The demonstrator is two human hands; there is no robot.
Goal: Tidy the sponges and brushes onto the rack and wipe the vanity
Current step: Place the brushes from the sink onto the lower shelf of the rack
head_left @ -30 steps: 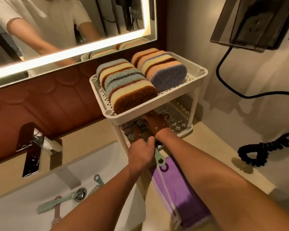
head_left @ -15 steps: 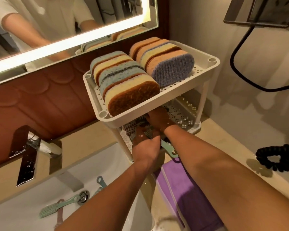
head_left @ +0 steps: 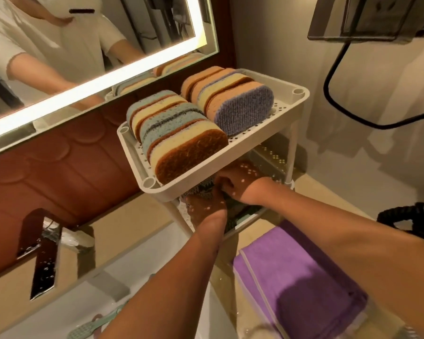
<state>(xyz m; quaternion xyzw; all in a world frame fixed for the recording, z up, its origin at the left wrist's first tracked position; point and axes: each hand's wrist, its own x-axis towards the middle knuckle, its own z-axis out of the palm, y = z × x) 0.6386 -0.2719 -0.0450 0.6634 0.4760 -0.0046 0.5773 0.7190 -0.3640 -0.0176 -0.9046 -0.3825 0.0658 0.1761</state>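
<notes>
Brushes (head_left: 202, 190) lie on the rack's (head_left: 260, 145) lower tier, handles toward us. Our left hand (head_left: 206, 209) and right hand (head_left: 240, 182) meet there; we cannot tell their grips.

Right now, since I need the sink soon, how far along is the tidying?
Done: the sponges stand in two rows atop the rack. In hand: the left hand and right hand reach under its top shelf, handling brushes on the lower shelf. Left: a teal brush lies in the sink, and the purple cloth sits folded on the vanity, so wiping looks unstarted.
</notes>
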